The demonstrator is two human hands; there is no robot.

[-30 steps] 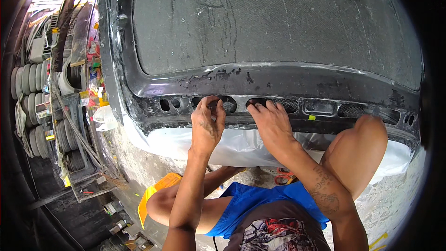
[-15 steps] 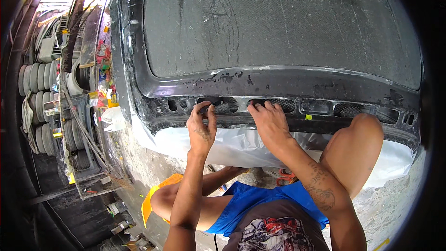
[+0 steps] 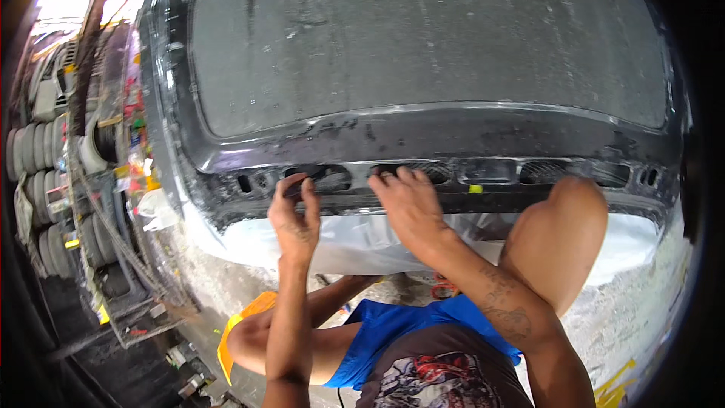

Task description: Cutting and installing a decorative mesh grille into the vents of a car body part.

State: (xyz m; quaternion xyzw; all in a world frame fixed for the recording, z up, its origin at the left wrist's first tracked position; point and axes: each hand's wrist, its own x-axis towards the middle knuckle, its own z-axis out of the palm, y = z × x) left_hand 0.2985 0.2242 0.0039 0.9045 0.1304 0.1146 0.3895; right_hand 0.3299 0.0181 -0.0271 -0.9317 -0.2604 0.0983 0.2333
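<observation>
A large black car panel (image 3: 362,140) with a dark textured centre lies before me, with a row of slots along its near edge. At the left end of one long slot (image 3: 334,176), my left hand (image 3: 295,217) has thumb and index finger curled round a small dark piece that I cannot make out. My right hand (image 3: 411,200) lies palm down over the left part of the neighbouring mesh-backed slot (image 3: 436,173). Its fingers are bent and slightly apart, with the fingertips at the slot's rim, partly hidden.
My bent right knee (image 3: 566,219) presses near the panel's edge. White plastic sheeting (image 3: 340,249) hangs below it. A yellow tape piece (image 3: 475,189) sticks to the rim. Stacked tyres (image 3: 41,147) and a cluttered rack stand left. A red-handled tool (image 3: 444,287) lies on the floor.
The whole view has shifted, so panel and hands appear farther left. Both hands stay at the same two slots, with only slight finger movement.
</observation>
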